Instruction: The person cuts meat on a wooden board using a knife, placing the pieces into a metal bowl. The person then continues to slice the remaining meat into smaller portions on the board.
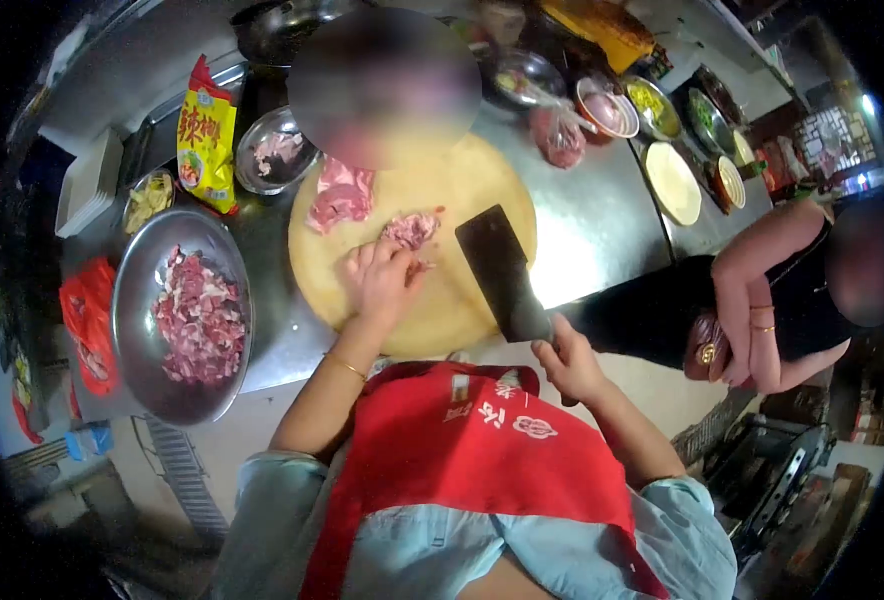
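A round wooden chopping board (502, 180) lies on the metal counter. On it, my left hand (382, 275) has curled fingers gripping the near edge of a small heap of raw meat (411, 231). A larger piece of raw meat (343, 196) sits toward the board's far left, partly hidden by a blurred patch. My right hand (570, 362) is wrapped around the handle of a cleaver (497, 262). Its broad dark blade lies over the right side of the board, apart from the meat.
Left of the board stands a large metal bowl (134, 325) of cut meat, with a smaller metal bowl (249, 178) and a yellow packet (205, 145) behind it. Bowls and a bagged piece of meat (559, 140) occupy the far right. A person (752, 270) stands close on the right.
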Motion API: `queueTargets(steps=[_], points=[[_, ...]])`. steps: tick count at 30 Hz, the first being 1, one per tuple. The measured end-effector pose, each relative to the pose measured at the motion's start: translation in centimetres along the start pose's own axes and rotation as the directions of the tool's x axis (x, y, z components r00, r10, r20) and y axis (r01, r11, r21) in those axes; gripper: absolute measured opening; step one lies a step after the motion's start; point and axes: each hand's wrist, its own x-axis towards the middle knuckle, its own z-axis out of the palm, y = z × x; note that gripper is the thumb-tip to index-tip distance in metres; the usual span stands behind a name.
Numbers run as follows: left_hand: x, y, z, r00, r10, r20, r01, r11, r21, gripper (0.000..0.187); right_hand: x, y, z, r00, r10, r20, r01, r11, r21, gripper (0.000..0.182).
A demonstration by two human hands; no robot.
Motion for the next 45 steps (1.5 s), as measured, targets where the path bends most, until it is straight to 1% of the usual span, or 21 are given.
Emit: queueTargets(steps=[6,7,11,14,17,20,23,26,29,30,31,32,33,35,36,37,38,39,40,43,45], points=[[-0.8,-2.8,-0.5,0.992,-0.098,-0.081,0.088,0.989,-0.122,0.018,-0.8,0.6,0.6,0.990,-0.141,-0.031,0.133,0.973,-0.189,0.033],[-1.7,-3.5,0.1,0.991,-0.128,0.033,0.131,0.971,-0.198,0.020,-0.9,0.1,0.4,0.993,-0.119,-0.025,0.112,0.975,-0.190,0.030],[-2.7,-3.0,-0.9,0.928,0.137,0.348,0.019,0.911,-0.411,0.023,-0.8,-0.3,0.7,0.992,-0.116,-0.050,0.107,0.982,-0.154,0.027],[-3.5,-3.5,1.3,0.936,-0.209,0.285,0.352,0.613,-0.707,0.023,-0.9,-0.7,0.8,0.996,-0.077,-0.045,0.071,0.990,-0.122,0.026],[-0.2,-3.2,-0.1,0.933,-0.272,0.235,0.359,0.744,-0.564,0.029,-1.0,0.2,1.5,0.992,-0.098,-0.085,0.088,0.989,-0.116,0.025],[3.2,-3.5,1.1,0.998,-0.021,0.053,0.035,0.956,-0.292,0.037,-0.9,-0.1,1.4,0.996,-0.057,-0.072,0.054,0.998,-0.044,0.023],[6.0,-3.5,1.9,0.928,-0.082,0.363,0.164,0.966,-0.202,0.044,-1.0,-0.1,0.6,0.963,-0.268,0.001,0.261,0.936,-0.235,0.028],[7.5,-4.4,2.2,0.823,-0.074,0.564,0.237,0.946,-0.221,0.050,-0.9,-2.2,-0.3,0.917,-0.312,0.249,0.382,0.866,-0.323,0.026],[9.5,-4.7,1.5,0.684,0.017,0.729,0.140,0.978,-0.154,0.041,0.5,-4.1,0.8,0.888,-0.342,0.307,0.447,0.799,-0.402,0.024],[9.5,-5.4,1.4,0.675,0.002,0.738,0.385,0.852,-0.354,0.038,1.2,-4.2,1.1,0.877,-0.371,0.307,0.475,0.768,-0.430,0.023],[9.1,-6.3,1.3,0.661,-0.008,0.750,0.586,0.630,-0.510,0.035,2.0,-4.4,1.0,0.906,-0.284,0.315,0.383,0.867,-0.319,0.026],[8.9,-6.6,0.8,0.644,-0.011,0.765,0.723,0.335,-0.604,0.031,2.7,-4.0,1.1,0.941,-0.239,0.240,0.306,0.906,-0.294,0.027],[8.4,-6.6,0.3,0.680,-0.130,0.721,0.731,0.199,-0.653,0.023,3.5,-3.2,1.4,0.967,-0.189,0.169,0.228,0.938,-0.261,0.029],[6.9,-7.1,0.1,0.808,-0.223,0.545,0.589,0.302,-0.750,0.023,4.6,-2.8,1.2,0.998,-0.020,0.054,0.027,0.991,-0.133,0.036],[6.2,-6.9,-0.4,0.858,-0.260,0.443,0.512,0.356,-0.782,0.023,5.1,-2.0,1.2,1.000,-0.020,-0.021,0.019,0.998,-0.051,0.037],[5.0,-6.1,-0.6,0.948,-0.269,0.168,0.305,0.630,-0.714,0.028,5.2,-1.5,1.0,0.996,-0.047,-0.071,0.046,0.999,-0.013,0.036],[3.7,-5.8,-0.8,0.975,-0.175,0.134,0.220,0.818,-0.531,0.031,5.2,-1.6,0.9,0.991,-0.068,-0.119,0.072,0.997,0.025,0.035],[2.2,-5.7,-0.7,0.989,-0.074,0.131,0.111,0.944,-0.312,0.034,4.6,-3.9,-0.3,0.996,0.081,-0.029,-0.077,0.988,0.131,0.032],[0.6,-5.4,-0.7,0.987,0.027,0.156,-0.015,0.997,-0.077,0.037,4.5,-3.6,-0.3,0.999,0.039,-0.038,-0.032,0.984,0.176,0.028],[-4.2,-3.0,-1.1,0.979,0.032,0.200,0.008,0.981,-0.196,0.037,3.6,-4.9,-0.4,0.996,-0.070,-0.055,0.072,0.997,0.024,0.026],[-5.2,-2.0,-2.6,0.980,0.073,0.187,-0.054,0.993,-0.105,0.032,3.5,-4.0,0.2,0.971,-0.236,-0.036,0.226,0.959,-0.169,0.026]])
